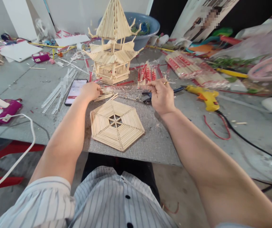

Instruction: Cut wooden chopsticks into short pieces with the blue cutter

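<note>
From the head view, here we are at the worktop (pixel 158 142), and front and centre lies the hexagonal stick panel (pixel 126 126), flat, near the edge closest to the person, neither hand touching it! The left hand (pixel 92 91) is down beyond its far left corner, fingers bent in at the loose sticks (pixel 105 96), just beside the phone (pixel 76 91); is that grip pinching a stick? Can't tell, the tips are lost among the wood! Over to the right hand (pixel 161 95), raised by the pliers (pixel 147 97), fingers curled and drawn in, but whether that grip is pressed together on something thin, I can't tell either!

Now, how would this panel handle? Light, I'd judge, dry wood and not slippery, stiff across its slats yet fragile where they join. The place to take it: opposite outer edges, a hand each side, lifting level; the thin spokes over the middle opening look the weakest spot, so no squeezing there! The loose sticks should be feather-light and easily snapped, best pinched gently near mid-length. And behind it all stands the stick tower (pixel 113 58), with the glue gun (pixel 207 98) lying off to the right
</note>
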Available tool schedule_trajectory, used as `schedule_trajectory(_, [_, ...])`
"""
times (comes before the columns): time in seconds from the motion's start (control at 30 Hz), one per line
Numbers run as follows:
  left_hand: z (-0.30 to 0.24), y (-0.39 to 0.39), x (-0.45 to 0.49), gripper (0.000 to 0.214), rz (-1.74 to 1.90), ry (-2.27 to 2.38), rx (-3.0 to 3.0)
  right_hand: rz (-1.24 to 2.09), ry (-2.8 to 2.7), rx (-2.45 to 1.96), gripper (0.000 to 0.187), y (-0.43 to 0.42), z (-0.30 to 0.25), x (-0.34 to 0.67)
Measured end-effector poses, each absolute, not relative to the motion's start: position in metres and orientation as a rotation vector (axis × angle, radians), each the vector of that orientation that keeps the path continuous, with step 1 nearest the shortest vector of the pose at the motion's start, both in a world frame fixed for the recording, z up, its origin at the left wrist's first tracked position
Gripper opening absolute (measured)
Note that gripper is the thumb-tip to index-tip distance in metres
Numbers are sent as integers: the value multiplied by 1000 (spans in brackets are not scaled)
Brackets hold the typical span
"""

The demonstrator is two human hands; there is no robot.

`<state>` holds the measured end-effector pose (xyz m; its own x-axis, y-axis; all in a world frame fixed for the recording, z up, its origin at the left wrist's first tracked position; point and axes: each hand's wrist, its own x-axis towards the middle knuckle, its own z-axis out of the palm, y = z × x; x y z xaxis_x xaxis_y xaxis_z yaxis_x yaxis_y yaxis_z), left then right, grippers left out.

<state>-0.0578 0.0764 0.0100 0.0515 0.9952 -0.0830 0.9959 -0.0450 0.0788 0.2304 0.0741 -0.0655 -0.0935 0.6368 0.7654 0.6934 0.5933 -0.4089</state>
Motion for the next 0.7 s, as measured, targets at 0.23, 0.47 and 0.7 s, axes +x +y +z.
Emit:
schedule_trajectory(0.23, [6,79,-58,44,-55,2102,2218,-36,-1760,-1118,30,72,-61,230])
schedule_trajectory(0.47, [5,78,-60,44,-36,2153,2204,38,-1782,-1055,25,69,-56,231])
schedule_trajectory(0.7, [6,81,-67,46,42,2087,2164,99,-1765,-1048,22,67,-53,229])
